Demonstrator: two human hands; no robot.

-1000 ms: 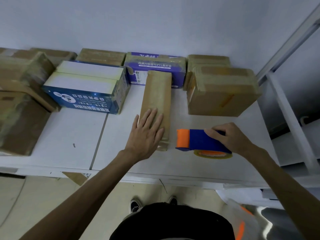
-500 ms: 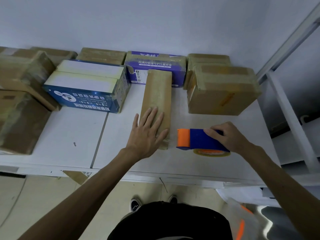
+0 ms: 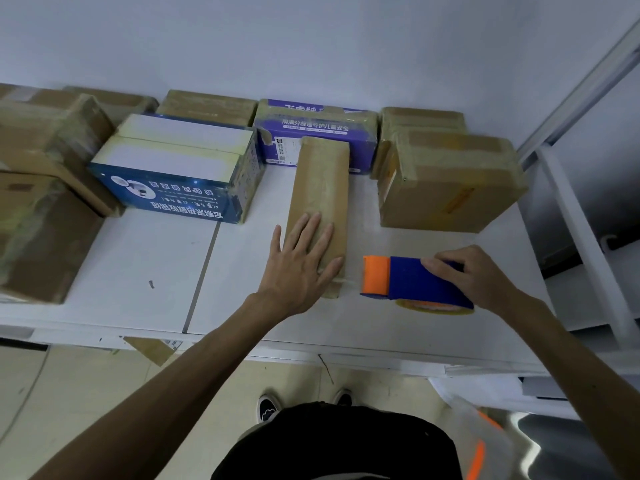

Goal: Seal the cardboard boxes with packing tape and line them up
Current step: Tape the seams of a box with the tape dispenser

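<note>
Head view: your left grip (image 3: 301, 265) lies flat, fingers straight, on the near end of the long narrow brown cardboard box (image 3: 322, 188), likely pinning it for taping. Your right grip (image 3: 474, 275) clasps the blue-and-orange tape dispenser (image 3: 405, 282) on the white surface (image 3: 138, 271), just beside that end.

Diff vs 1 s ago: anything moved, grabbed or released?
Nothing visibly changed. The left hand still lies flat on the near end of the narrow box. The right hand still grips the tape dispenser, which sits on the table beside that box. Only the view shifts slightly.
</note>
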